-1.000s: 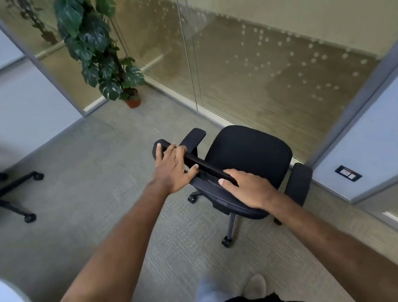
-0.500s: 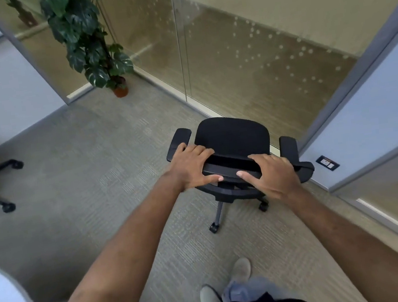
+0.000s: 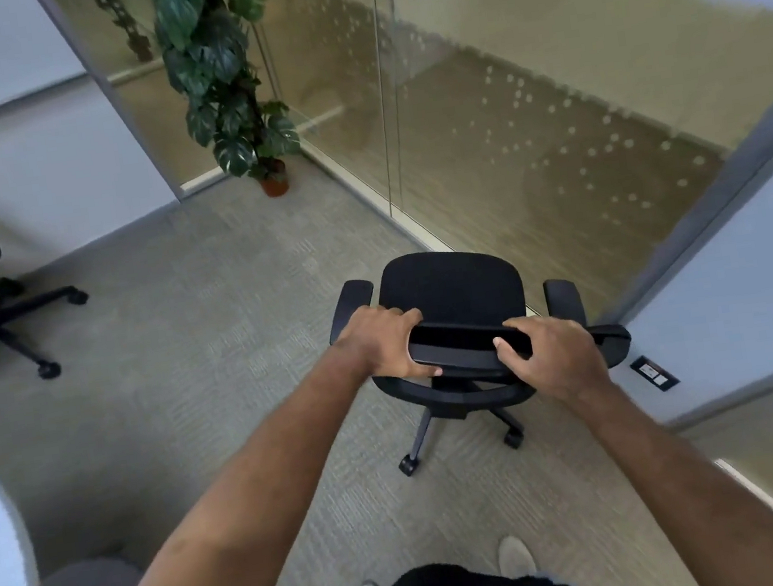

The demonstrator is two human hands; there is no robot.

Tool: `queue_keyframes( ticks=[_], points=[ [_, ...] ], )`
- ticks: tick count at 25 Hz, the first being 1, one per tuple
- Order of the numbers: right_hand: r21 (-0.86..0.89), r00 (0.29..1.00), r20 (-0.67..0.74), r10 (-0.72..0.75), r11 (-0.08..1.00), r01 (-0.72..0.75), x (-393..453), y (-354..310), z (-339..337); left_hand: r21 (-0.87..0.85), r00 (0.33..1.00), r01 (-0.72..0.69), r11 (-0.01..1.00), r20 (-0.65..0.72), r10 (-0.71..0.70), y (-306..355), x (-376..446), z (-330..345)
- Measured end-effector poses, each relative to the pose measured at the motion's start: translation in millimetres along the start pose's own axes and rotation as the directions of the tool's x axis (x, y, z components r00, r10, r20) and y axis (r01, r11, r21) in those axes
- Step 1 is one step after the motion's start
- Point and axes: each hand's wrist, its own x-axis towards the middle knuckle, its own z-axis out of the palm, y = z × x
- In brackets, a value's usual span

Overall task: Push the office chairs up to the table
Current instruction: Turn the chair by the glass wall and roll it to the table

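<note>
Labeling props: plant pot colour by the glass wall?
Terracotta orange-brown plant pot, head view.

**Even office light, wide-angle bend at the edges**

Soft, bright light is filling the room, casting only faint shadows under the office chair (image 3: 453, 293) at centre. The glass wall (image 3: 520, 93) at upper right is giving a hazy golden reflection. Straight lines are bowing toward the frame edges, and the lower corners are looking soft and blurred.
</note>
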Motion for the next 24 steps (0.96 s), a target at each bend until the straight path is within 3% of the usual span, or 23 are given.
queue_keyframes(
  ticks=[11,24],
  points=[
    [0.003,0.974,0.056,-0.218,0.976,0.218,40.7,95.4,-18.1,-0.082,0.962,0.265,0.961,-0.041,-0.269,87.2,22.9,0.8],
    [0.09,0.898,0.049,-0.438,0.897,0.433,79.7,83.8,8.3,-0.106,0.878,0.465,0.879,-0.071,-0.474,95.0,-12.8,9.3]
  ],
)
